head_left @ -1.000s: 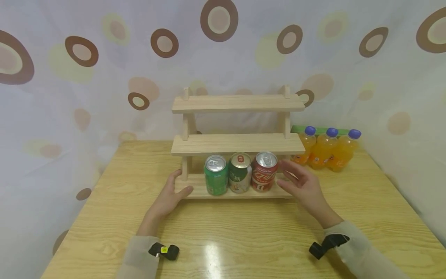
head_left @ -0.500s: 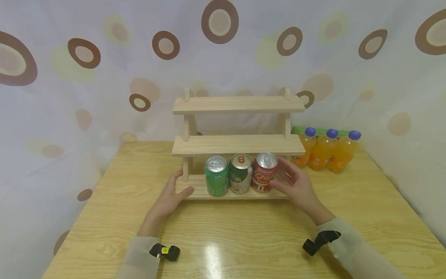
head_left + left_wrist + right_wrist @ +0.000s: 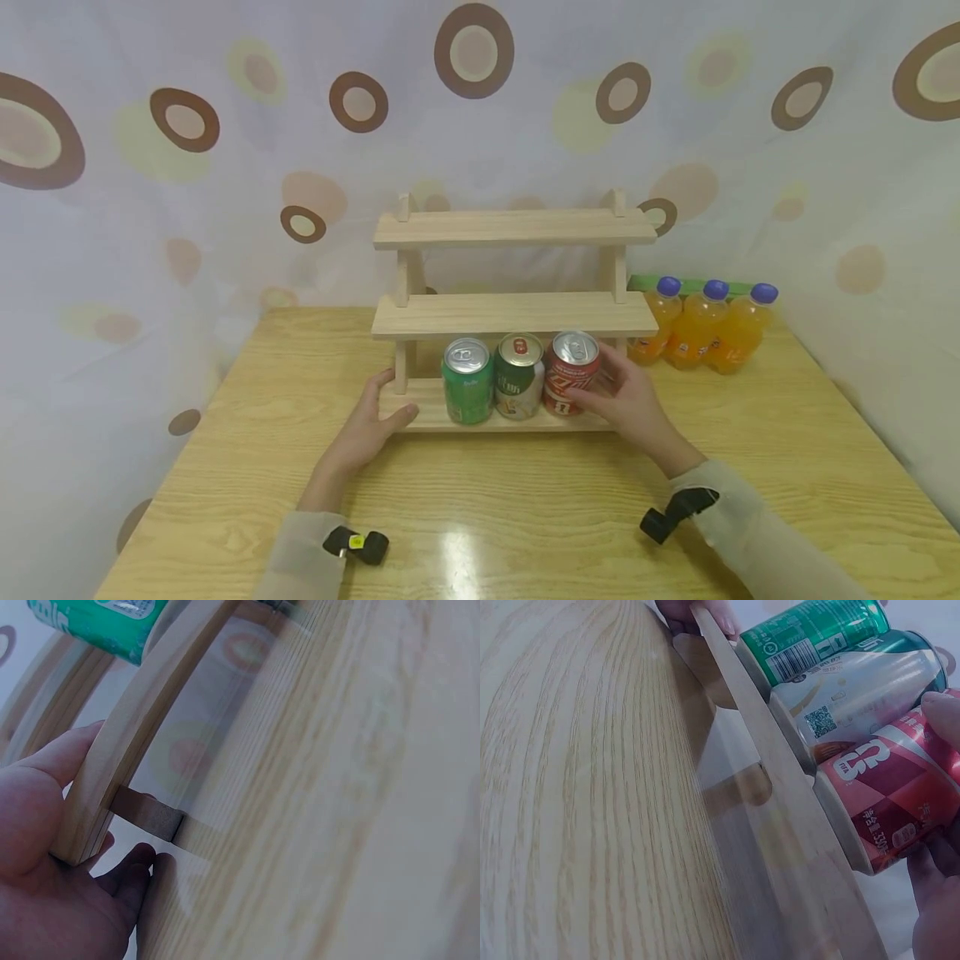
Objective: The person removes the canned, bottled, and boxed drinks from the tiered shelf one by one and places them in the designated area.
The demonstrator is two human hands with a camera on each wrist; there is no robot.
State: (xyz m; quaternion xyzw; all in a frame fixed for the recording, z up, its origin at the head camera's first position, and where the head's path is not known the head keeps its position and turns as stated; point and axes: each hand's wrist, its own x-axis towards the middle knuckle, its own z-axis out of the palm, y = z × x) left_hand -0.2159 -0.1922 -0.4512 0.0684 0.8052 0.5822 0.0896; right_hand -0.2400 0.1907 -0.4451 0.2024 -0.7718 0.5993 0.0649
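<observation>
A three-tier wooden display rack (image 3: 517, 312) carries three drink cans upright in a row on its lowest board. From left to right stand a green can (image 3: 468, 381), a dark green and cream can (image 3: 518, 376) and a red soda can (image 3: 561, 375). My left hand (image 3: 365, 429) grips the left end of the lowest board; in the left wrist view the thumb lies along one face and the fingers (image 3: 131, 881) curl round the other. My right hand (image 3: 626, 408) holds the red can from its right side, thumb across the front, the other fingers partly hidden behind.
Several small orange drink bottles, among them one with a blue cap (image 3: 701, 333), stand to the right of the rack by a green strip (image 3: 697, 286). All rest on a wood-grain table (image 3: 525, 508) against a patterned cloth backdrop (image 3: 525, 150).
My right hand has moved left from beside the red can and now holds it, thumb on its front. The left hand stays at the board's end; the cans have hardly moved.
</observation>
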